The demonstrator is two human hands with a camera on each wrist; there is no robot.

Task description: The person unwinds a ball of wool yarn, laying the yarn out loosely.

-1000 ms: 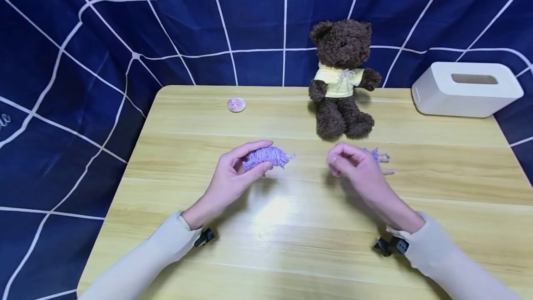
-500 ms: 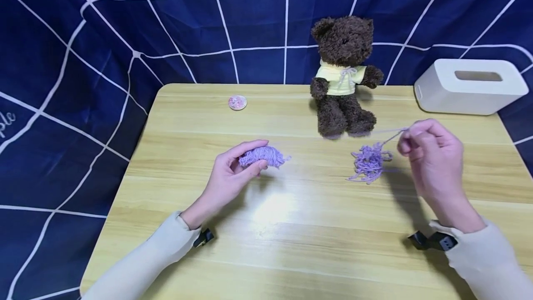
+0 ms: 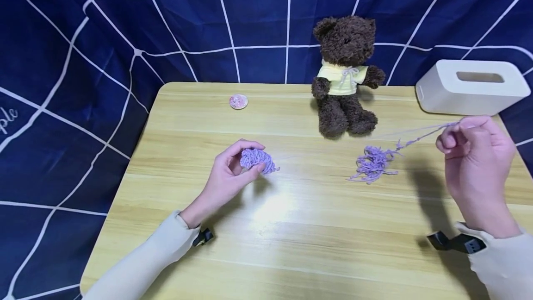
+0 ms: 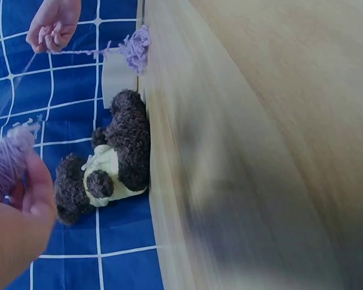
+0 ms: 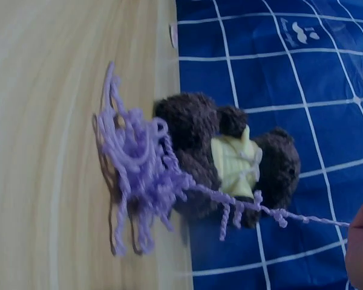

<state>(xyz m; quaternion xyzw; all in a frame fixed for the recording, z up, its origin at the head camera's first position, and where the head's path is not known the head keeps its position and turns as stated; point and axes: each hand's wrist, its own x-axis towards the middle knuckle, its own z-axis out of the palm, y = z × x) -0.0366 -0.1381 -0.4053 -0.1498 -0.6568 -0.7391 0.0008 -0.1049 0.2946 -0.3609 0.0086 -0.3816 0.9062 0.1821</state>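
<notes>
A wound bundle of purple yarn (image 3: 256,159) is gripped in my left hand (image 3: 233,170), between the thumb and curled fingers, above the table's middle. Off to the right, my right hand (image 3: 479,161) pinches a strand of the same yarn, raised over the table. From it a twisted, kinked length slopes down to a loose purple tangle (image 3: 372,163), which the right wrist view shows close up as a heap of loops (image 5: 136,160). A thin, faint strand also runs between the right hand and the wound bundle.
A brown teddy bear (image 3: 347,78) in a yellow top sits at the table's back. White tissue box (image 3: 470,96) at the back right; round pink badge-like disc (image 3: 238,101) at the back left. Dark blue gridded cloth (image 3: 258,22) hangs behind the wooden table (image 3: 300,244).
My right hand has moved right and up from near the middle, drawing out the strand and uncovering the tangle. The left hand stays nearly in place, its bundle turned slightly.
</notes>
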